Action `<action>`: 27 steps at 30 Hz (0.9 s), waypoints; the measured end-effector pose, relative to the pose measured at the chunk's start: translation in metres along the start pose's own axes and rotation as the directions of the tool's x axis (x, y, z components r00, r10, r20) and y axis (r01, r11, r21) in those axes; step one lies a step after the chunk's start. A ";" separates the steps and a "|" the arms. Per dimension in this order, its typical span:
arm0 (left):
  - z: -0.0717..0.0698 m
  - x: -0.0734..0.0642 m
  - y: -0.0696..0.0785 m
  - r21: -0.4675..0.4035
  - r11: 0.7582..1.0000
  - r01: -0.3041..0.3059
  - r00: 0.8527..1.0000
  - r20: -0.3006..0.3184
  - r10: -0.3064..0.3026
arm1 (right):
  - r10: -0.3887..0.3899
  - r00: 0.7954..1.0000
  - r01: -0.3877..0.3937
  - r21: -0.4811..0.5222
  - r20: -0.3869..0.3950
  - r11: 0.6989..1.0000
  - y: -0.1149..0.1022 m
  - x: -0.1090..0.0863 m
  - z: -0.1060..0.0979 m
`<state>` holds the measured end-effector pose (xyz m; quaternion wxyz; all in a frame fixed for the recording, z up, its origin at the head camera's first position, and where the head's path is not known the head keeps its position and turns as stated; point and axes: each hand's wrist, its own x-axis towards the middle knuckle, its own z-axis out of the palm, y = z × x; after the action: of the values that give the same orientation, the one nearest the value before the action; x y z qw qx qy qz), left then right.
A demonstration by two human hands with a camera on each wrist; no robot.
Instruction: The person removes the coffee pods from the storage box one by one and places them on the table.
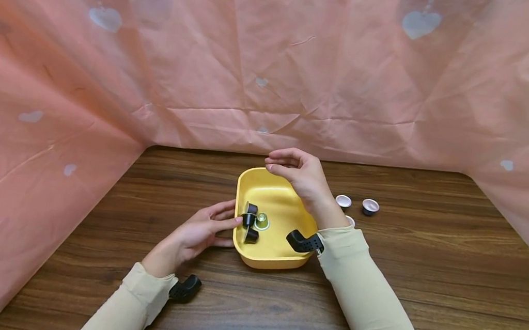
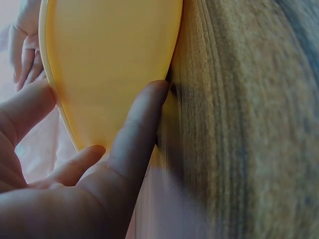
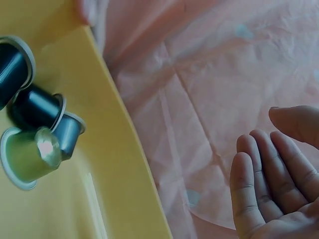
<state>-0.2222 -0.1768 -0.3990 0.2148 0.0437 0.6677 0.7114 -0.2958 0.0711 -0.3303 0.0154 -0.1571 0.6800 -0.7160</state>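
Note:
A yellow basin (image 1: 282, 241) stands on the table, with dark coffee capsules (image 1: 251, 235) and one green capsule (image 1: 262, 221) gathered at its left inside wall. My left hand (image 1: 198, 232) touches that side from outside. In the left wrist view, its thumb (image 2: 37, 107) is at the rim while a finger (image 2: 134, 124) presses the outer wall down to the base. Above the basin's far right part hovers my right hand (image 1: 302, 181). Its fingers are loosely bent with nothing in them, as the right wrist view also shows (image 3: 274, 189).
To the right of the basin, two capsules (image 1: 370, 207) (image 1: 343, 201) stand lid up on the wooden table (image 1: 423, 281). Another capsule (image 1: 349, 221) is partly hidden behind my right wrist. Pink cloth (image 1: 299, 85) hangs at the back and sides.

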 end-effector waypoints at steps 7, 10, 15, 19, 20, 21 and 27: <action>0.002 0.001 -0.001 -0.005 1.000 0.002 1.000 -0.004 -0.002 | -0.003 1.000 0.003 -0.086 0.005 0.996 0.008 0.003 0.004; 0.004 0.001 -0.002 -0.007 1.000 0.003 1.000 0.002 -0.003 | 0.005 1.000 -0.005 -0.141 -0.003 0.990 0.010 0.004 0.006; 0.004 0.000 -0.002 -0.011 1.000 0.007 1.000 -0.006 -0.007 | 0.014 1.000 -0.017 -0.223 -0.012 0.975 0.010 0.007 0.010; 0.003 0.000 -0.001 -0.011 1.000 0.004 1.000 -0.014 -0.004 | 0.031 0.999 -0.034 -0.243 -0.014 0.969 0.008 0.014 0.015; 0.003 0.000 -0.001 -0.009 1.000 0.002 1.000 -0.012 -0.003 | 0.035 0.999 -0.037 -0.246 -0.014 0.969 0.007 0.016 0.016; 0.002 0.000 -0.001 -0.009 1.000 0.003 1.000 -0.013 -0.004 | 0.037 0.999 -0.040 -0.246 -0.013 0.968 0.007 0.018 0.018; 0.006 0.003 -0.003 -0.014 1.000 0.005 1.000 -0.014 -0.005 | 0.007 1.000 -0.009 -0.316 -0.009 0.949 0.006 0.029 0.024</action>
<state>-0.2220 -0.1699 -0.4015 0.2121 0.0358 0.6645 0.7157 -0.3184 0.0401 -0.3301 -0.0095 -0.1521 0.7866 -0.5984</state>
